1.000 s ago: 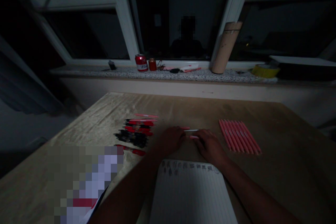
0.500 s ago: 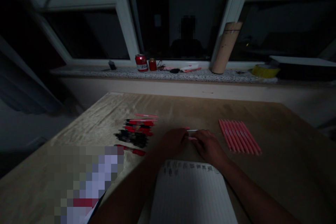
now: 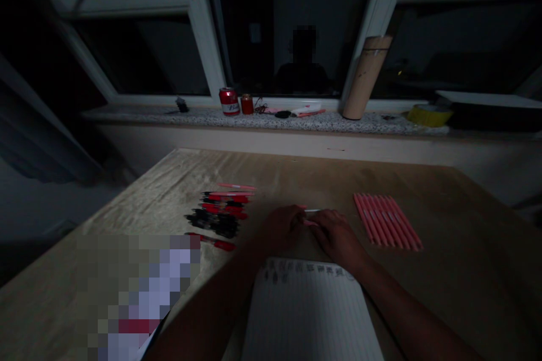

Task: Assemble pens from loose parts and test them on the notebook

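Observation:
My left hand (image 3: 283,227) and my right hand (image 3: 336,232) meet above the middle of the table, both closed, with fingertips close together. Between them a short stretch of a pink pen (image 3: 310,223) shows; its ends are hidden by the fingers. Just behind the fingertips lies a thin white stick-like piece (image 3: 312,211), with a bit of pink beside it. Under my wrists is a lined notebook (image 3: 313,310) with rows of dark marks along its top. Right of my hands, several pink pens (image 3: 387,220) lie side by side in a neat row.
On the left lies a pile of black, red and pink pens (image 3: 218,220), with a red pen (image 3: 218,243) nearer me. Behind the table, the windowsill (image 3: 203,119) holds a red can (image 3: 229,101), a small jar (image 3: 247,104), a tall cardboard tube (image 3: 366,78) and yellow tape (image 3: 428,115).
The pink pen between my fingers has tilted slightly, and my fingertips have shifted a little around it. The pens on both sides lie as before.

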Available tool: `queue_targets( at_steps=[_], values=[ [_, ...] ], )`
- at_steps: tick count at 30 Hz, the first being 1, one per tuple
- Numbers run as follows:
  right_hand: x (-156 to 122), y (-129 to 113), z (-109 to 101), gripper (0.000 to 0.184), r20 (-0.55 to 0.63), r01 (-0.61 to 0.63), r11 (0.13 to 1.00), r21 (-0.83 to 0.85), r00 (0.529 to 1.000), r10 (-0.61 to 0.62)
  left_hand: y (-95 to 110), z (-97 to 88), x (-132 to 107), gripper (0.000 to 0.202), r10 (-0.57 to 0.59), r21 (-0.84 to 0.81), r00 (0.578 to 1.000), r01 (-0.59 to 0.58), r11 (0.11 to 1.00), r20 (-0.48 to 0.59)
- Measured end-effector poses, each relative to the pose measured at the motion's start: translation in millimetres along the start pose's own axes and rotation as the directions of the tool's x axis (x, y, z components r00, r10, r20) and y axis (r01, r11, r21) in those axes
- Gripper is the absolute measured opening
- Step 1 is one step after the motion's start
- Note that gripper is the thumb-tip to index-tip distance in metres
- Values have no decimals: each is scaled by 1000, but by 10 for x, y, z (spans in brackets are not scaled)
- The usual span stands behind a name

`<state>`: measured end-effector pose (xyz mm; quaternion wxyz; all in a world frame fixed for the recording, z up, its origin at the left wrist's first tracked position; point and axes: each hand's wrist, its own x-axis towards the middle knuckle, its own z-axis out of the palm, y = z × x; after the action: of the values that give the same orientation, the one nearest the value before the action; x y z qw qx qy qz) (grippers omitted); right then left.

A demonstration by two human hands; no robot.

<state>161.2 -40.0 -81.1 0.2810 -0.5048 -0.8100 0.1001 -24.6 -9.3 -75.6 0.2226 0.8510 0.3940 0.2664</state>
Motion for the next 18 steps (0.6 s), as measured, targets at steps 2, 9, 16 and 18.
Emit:
queue_targets(
  at_steps=[2, 9, 16, 18],
  values=[
    [7, -16, -14, 23, -24, -6, 1000, 17, 1000, 7, -12, -3, 2, 42, -4, -15, 1000, 4, 1000, -18],
    [10, -54, -42, 20, -221, 26, 976, 217, 975, 23, -66, -25, 24, 21, -122, 41, 960, 137, 990, -252],
    [-20, 20, 21, 23, -385, -84, 915, 394, 889, 247, -125, -19, 39, 15, -139, 193, 934, 211, 958, -330],
    [-16, 24, 23, 23, -403, -84, 909, 408, 877, 262, -134, -13, 40, 15, -130, 254, 943, 212, 944, -305]
  ],
)
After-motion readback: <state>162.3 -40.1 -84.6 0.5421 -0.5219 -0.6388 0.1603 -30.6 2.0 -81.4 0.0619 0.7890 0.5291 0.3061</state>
